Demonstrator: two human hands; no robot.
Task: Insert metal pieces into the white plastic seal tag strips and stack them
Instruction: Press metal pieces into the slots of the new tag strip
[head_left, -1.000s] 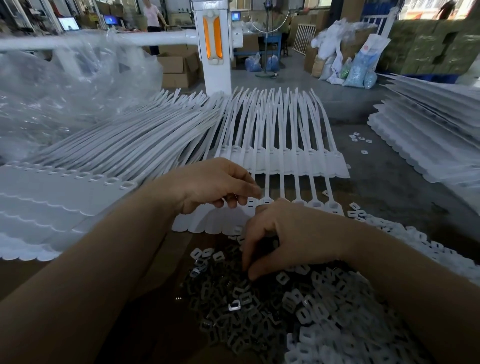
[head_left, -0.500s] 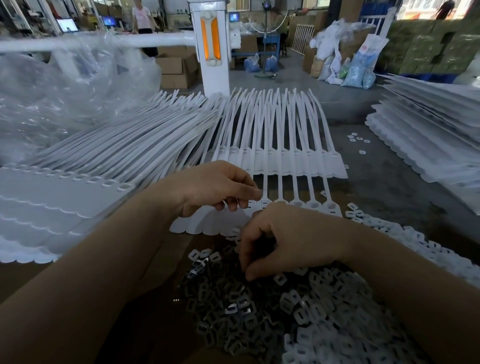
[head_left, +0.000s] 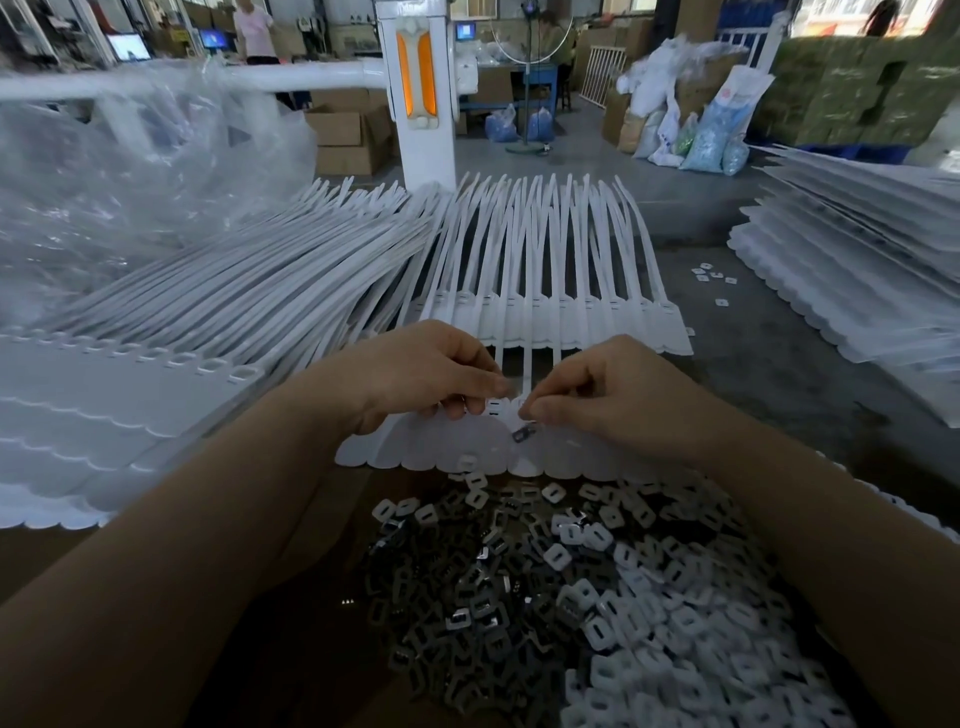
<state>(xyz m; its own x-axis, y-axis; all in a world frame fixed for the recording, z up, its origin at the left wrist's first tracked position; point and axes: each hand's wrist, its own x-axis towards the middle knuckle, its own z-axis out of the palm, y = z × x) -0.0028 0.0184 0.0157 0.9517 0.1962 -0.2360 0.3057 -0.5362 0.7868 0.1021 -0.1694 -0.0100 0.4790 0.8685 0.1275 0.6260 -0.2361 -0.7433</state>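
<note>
A white seal tag strip sheet (head_left: 441, 449) lies flat in front of me, its straps running away from me. My left hand (head_left: 421, 374) pinches the sheet's slotted heads near the middle. My right hand (head_left: 597, 395) pinches a small dark metal piece (head_left: 523, 433) just over a tag head beside my left fingers. Below my hands sits a pile of dark metal pieces (head_left: 467, 597), with a heap of white plastic caps (head_left: 675, 639) to its right.
Stacks of white tag strips fan out at the left (head_left: 156, 332) and centre back (head_left: 545, 270); another stack (head_left: 857, 260) lies at the right. Clear plastic bags (head_left: 119, 171) pile up at the far left. A white post (head_left: 418, 93) stands behind. Loose caps (head_left: 711, 275) dot the grey floor.
My right hand has lifted out of the metal-piece pile with one piece and moved up to the tag heads beside my left hand. My left hand stayed on the sheet.
</note>
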